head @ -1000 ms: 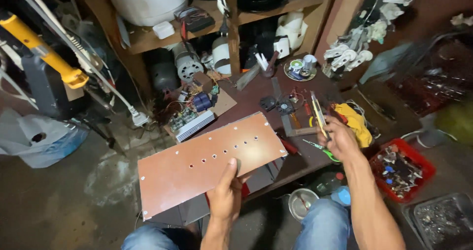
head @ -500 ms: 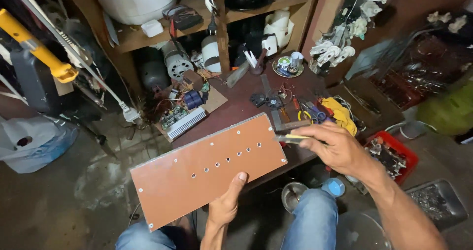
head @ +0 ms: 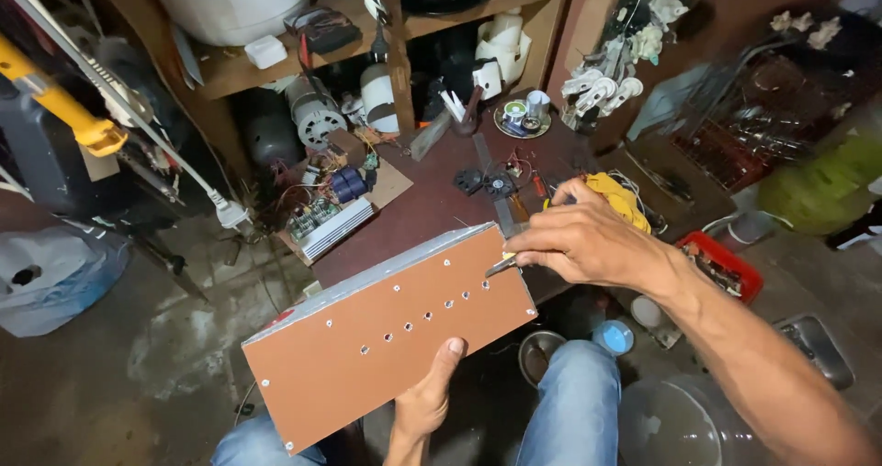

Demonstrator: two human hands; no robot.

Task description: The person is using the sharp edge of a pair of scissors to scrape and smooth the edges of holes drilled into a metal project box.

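My left hand [head: 429, 395] grips the near edge of a brown rectangular panel [head: 367, 365] with a row of several small holes across its middle and a pale metal rim. The panel tilts up toward me over the dark workbench [head: 432, 204]. My right hand [head: 588, 239] is closed on a slim metal tool [head: 502, 264], its tip touching the panel's upper right corner near the last hole. My knees in blue jeans [head: 574, 402] show below the panel.
A circuit board with a finned heatsink [head: 326, 218] lies on cardboard at the bench's left. Yellow cloth [head: 617, 197], small parts and a fan lie by my right hand. Cluttered shelves stand behind. A red tray [head: 726, 264] and containers sit on the floor at right.
My right hand has come from the bench's right side with the tool and now touches the panel's upper right corner. The panel has tilted up closer to me.
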